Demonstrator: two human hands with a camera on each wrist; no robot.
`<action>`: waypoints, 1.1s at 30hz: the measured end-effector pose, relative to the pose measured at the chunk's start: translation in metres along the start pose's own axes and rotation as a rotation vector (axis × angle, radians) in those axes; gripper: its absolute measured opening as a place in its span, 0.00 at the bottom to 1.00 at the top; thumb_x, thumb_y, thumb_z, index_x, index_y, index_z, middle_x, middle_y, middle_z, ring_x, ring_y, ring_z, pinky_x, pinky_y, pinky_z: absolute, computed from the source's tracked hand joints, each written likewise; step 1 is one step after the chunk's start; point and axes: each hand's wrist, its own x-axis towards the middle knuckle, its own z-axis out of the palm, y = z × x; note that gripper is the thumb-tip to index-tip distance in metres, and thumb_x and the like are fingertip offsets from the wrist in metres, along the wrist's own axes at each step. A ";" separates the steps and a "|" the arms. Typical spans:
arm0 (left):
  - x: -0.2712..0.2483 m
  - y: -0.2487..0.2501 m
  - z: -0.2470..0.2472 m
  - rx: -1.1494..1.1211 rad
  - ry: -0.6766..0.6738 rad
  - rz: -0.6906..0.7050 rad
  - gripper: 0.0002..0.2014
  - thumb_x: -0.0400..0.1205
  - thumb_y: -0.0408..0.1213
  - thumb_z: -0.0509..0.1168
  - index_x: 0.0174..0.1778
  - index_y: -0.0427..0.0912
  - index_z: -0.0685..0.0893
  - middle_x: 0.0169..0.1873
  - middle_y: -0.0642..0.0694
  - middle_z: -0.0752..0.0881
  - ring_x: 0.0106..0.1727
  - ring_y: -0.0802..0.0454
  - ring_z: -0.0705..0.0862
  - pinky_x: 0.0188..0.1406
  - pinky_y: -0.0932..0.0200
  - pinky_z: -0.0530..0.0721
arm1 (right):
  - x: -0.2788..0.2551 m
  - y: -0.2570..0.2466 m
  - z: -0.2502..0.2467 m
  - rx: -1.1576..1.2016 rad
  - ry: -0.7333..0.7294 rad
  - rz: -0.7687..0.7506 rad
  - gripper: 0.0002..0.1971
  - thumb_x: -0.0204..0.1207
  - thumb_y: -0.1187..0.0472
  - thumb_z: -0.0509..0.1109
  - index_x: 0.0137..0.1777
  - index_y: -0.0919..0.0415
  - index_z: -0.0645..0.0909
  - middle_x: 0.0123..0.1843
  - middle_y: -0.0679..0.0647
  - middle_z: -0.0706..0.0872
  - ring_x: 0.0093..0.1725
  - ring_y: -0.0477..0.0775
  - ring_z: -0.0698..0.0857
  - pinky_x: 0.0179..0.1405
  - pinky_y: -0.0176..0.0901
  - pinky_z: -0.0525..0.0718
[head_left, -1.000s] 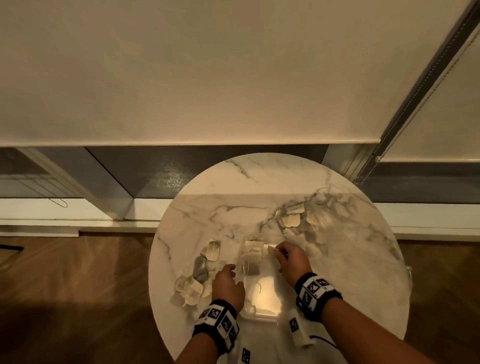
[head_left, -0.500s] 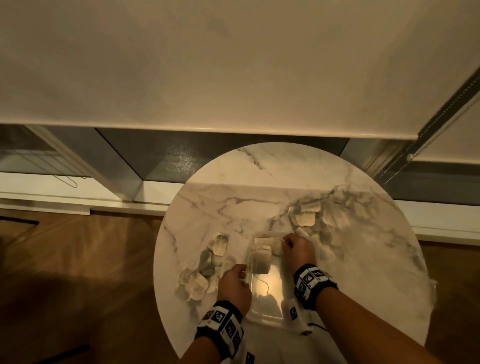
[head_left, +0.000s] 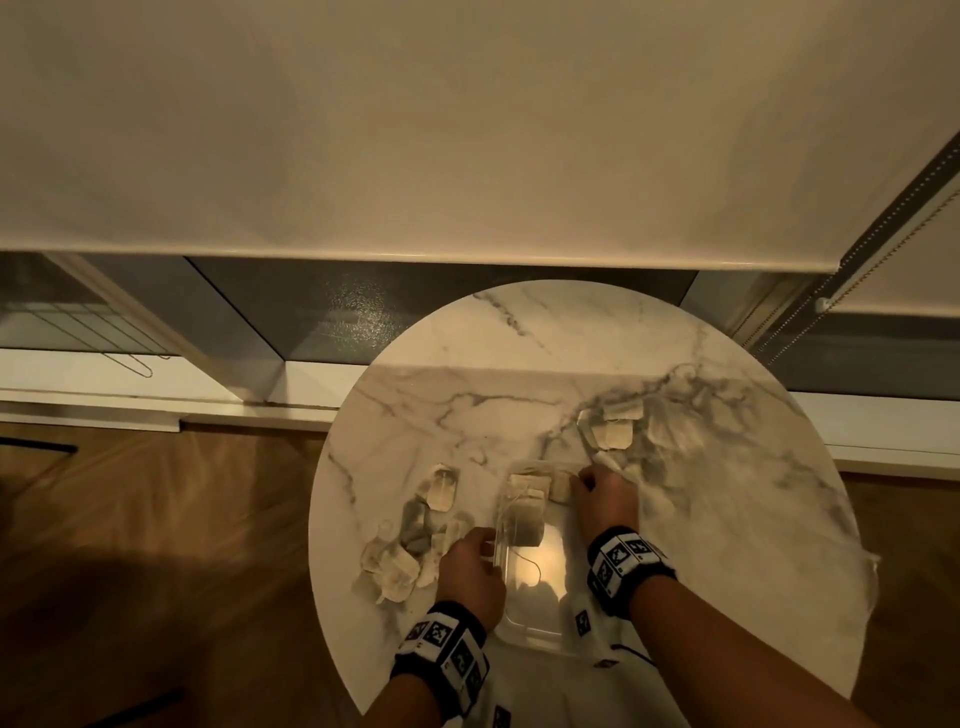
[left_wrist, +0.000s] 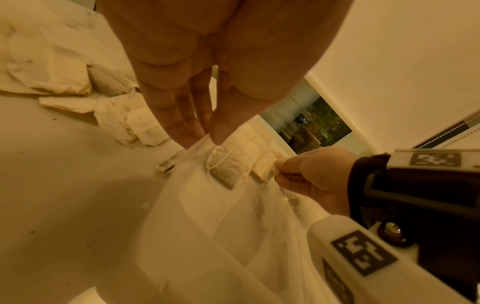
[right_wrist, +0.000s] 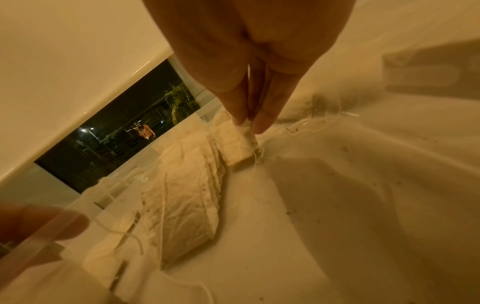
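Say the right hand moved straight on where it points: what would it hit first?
Probably the stacked tea bags in the clear container, beyond the bag the right hand pinches; depth unclear.

Head looks down; close wrist views share the box (head_left: 540, 608).

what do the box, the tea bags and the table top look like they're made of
The box looks like clear glossy plastic: see-through walls, glare on its floor. The tea bags: thin, matt, crinkled filter paper with white strings. The table top: white with grey veins, faint sheen; marble or marble-look laminate, cannot tell which.
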 end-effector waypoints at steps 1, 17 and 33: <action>0.000 0.000 0.000 -0.002 -0.002 0.005 0.21 0.76 0.22 0.62 0.59 0.48 0.85 0.46 0.53 0.87 0.47 0.56 0.86 0.53 0.56 0.88 | 0.000 0.000 0.000 0.010 0.001 0.012 0.06 0.78 0.63 0.72 0.46 0.66 0.89 0.42 0.59 0.90 0.44 0.56 0.86 0.47 0.40 0.81; 0.004 -0.003 -0.020 -0.021 0.124 0.003 0.12 0.83 0.37 0.66 0.62 0.43 0.84 0.53 0.46 0.87 0.49 0.56 0.83 0.50 0.66 0.79 | -0.015 0.010 -0.011 0.282 -0.042 0.237 0.04 0.73 0.61 0.74 0.46 0.56 0.89 0.40 0.56 0.92 0.46 0.58 0.90 0.55 0.48 0.88; 0.083 0.004 -0.078 1.001 -0.080 0.215 0.19 0.83 0.40 0.59 0.72 0.50 0.76 0.65 0.43 0.79 0.66 0.41 0.79 0.63 0.47 0.81 | -0.056 0.022 -0.030 0.291 -0.307 0.194 0.05 0.75 0.65 0.73 0.48 0.55 0.87 0.40 0.57 0.91 0.37 0.54 0.88 0.32 0.43 0.88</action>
